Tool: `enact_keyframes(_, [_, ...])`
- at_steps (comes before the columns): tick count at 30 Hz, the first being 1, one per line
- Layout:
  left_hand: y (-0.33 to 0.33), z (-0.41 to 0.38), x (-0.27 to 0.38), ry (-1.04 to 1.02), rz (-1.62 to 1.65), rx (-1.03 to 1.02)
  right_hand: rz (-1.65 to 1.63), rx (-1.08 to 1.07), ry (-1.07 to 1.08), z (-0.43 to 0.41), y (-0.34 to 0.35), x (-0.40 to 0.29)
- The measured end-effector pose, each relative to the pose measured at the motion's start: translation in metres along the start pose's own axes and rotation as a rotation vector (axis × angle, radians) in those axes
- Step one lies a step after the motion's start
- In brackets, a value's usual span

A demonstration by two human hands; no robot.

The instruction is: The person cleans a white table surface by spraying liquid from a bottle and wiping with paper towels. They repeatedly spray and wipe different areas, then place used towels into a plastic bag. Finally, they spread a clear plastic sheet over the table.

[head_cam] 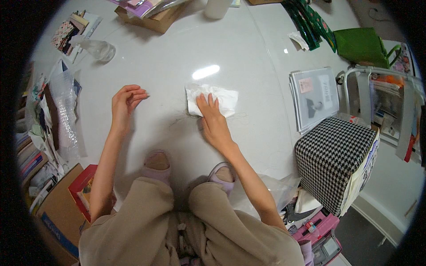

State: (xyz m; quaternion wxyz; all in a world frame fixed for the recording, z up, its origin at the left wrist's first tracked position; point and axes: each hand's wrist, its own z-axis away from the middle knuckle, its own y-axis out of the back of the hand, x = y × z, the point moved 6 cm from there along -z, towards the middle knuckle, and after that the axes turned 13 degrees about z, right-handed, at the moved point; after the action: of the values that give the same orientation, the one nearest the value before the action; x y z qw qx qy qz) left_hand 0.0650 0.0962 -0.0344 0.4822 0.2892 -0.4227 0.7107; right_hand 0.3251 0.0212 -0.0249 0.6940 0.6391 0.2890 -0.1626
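A white paper tissue (229,99) lies spread on the glossy white tiled floor (233,46). My right hand (213,118) rests flat on it, the fingers apart and pressing on its surface. Dark loose hair (190,114) gathers along the tissue's lower edge, and thin strands trail to both sides. My left hand (125,101) is raised over the floor to the left, fingers loosely bent and holding nothing. Farther up on the left stands a clear spray bottle (102,50).
A cardboard box (149,23) sits at the top. On the right are a houndstooth-covered stool (334,156), plastic folders (314,96), a green felt bag (361,46) and a metal rack (346,86). Bubble wrap (65,109) and an open carton (56,206) line the left.
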Motion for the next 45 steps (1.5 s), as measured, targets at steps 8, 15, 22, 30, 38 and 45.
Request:
enact_keyframes(8, [-0.005, 0.007, 0.012, -0.031, -0.011, 0.013, -0.279, 0.182, -0.138, -0.075, 0.109, 0.05])
enact_keyframes(15, [-0.009, 0.005, 0.003, 0.007, -0.012, -0.027, 0.118, -0.094, 0.166, -0.114, 0.032, 0.049])
enact_keyframes(22, [-0.009, 0.013, 0.006, -0.078, -0.205, -0.041, -0.189, -0.433, 0.114, -0.043, 0.001, -0.003])
enact_keyframes(30, [-0.1, 0.059, -0.005, -0.586, -0.758, -0.571, -0.089, -0.31, 0.342, -0.006, -0.006, -0.027])
enact_keyframes(38, [-0.104, 0.078, -0.064, -0.606, -1.049, -0.728, 0.091, -0.058, 0.287, 0.025, 0.017, -0.02])
enact_keyframes(45, [-0.113, 0.097, -0.092, -0.794, -1.391, -0.746, 0.401, 0.043, 0.135, 0.039, 0.004, -0.017])
